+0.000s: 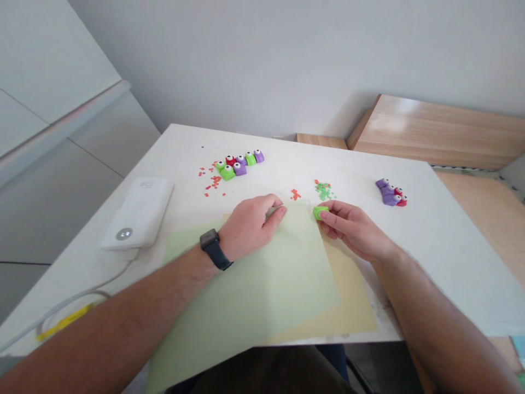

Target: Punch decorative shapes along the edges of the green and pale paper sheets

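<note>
"What are the hands holding?"
"Right hand (353, 227) grips a green punch (321, 213) at the edge of the green paper (262, 284)."
"Left hand (252, 220)?"
"Curled on the paper around something pale (274, 212), unclear."

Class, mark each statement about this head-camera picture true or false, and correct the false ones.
1. The right hand holds a green craft punch. True.
2. A black smartwatch is on the right wrist. False: it is on the left wrist.
3. A pale green paper sheet lies over a yellow paper sheet. True.
4. Only green paper bits lie on the white table. False: red paper bits lie there too.
5. The craft punches at the far right are purple and red. True.
</note>
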